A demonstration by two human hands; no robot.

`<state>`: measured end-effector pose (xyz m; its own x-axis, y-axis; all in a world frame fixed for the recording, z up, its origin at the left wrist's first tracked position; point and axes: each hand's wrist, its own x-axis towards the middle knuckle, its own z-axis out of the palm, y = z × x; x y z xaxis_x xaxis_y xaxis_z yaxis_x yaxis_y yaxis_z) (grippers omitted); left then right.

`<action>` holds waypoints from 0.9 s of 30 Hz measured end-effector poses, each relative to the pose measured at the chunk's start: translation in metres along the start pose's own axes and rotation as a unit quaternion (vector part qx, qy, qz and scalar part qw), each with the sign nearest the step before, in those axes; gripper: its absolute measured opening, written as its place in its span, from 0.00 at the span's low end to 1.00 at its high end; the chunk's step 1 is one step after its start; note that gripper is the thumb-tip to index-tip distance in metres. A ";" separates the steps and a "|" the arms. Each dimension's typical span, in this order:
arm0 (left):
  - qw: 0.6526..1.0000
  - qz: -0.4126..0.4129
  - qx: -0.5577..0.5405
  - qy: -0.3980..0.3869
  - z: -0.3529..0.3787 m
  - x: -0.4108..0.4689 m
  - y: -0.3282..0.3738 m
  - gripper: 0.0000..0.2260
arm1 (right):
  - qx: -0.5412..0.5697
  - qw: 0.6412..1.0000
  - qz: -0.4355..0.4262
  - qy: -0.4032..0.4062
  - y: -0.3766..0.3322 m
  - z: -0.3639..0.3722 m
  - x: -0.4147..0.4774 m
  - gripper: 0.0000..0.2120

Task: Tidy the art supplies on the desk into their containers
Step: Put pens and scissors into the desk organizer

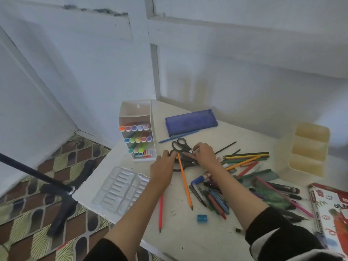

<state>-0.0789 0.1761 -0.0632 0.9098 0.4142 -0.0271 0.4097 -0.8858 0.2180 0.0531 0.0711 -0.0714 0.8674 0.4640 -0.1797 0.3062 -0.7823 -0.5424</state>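
Note:
On the white desk (180,227), my left hand (163,169) rests over the handles of a black pair of scissors (185,162), fingers curled at them. My right hand (204,154) pinches a small thin item beside a second black pair of scissors (180,144); what it holds is too small to name. An orange pencil (185,183) runs from between my hands toward me. A white marker stand (138,132) with coloured markers is at the back left. A blue pencil case (191,121) lies behind the scissors. A cream compartment organizer (308,149) stands at the right.
Loose coloured pencils (246,157) and pens (212,196) cover the right half. A clear plastic tray (120,187) sits near the left edge, a red pencil (161,213) and blue sharpener (202,218) closer to me, an oil pastel box (331,210) at far right. A tripod leg (64,208) stands on the floor left.

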 end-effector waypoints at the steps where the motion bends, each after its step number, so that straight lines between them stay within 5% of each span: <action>1: 1.000 0.005 -0.002 0.002 -0.001 0.002 0.000 0.19 | 0.003 1.000 -0.001 0.007 0.001 0.001 0.000 0.10; 12: 0.998 0.023 -0.053 -0.034 -0.016 0.020 0.003 0.15 | 0.029 0.999 -0.019 0.029 0.014 0.000 0.000 0.06; 22: 0.999 0.034 0.006 -0.024 -0.041 0.027 0.010 0.13 | -0.104 0.992 -0.074 0.024 0.008 -0.006 0.004 0.07; 27: 0.998 0.034 0.055 0.026 -0.052 0.023 0.019 0.18 | 0.019 0.998 -0.046 0.028 0.012 -0.008 0.006 0.06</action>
<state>-0.0539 0.1796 -0.0090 0.9322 0.3602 0.0347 0.3548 -0.9286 0.1092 0.0655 0.0613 -0.0725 0.8569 0.5088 -0.0828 0.3712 -0.7205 -0.5858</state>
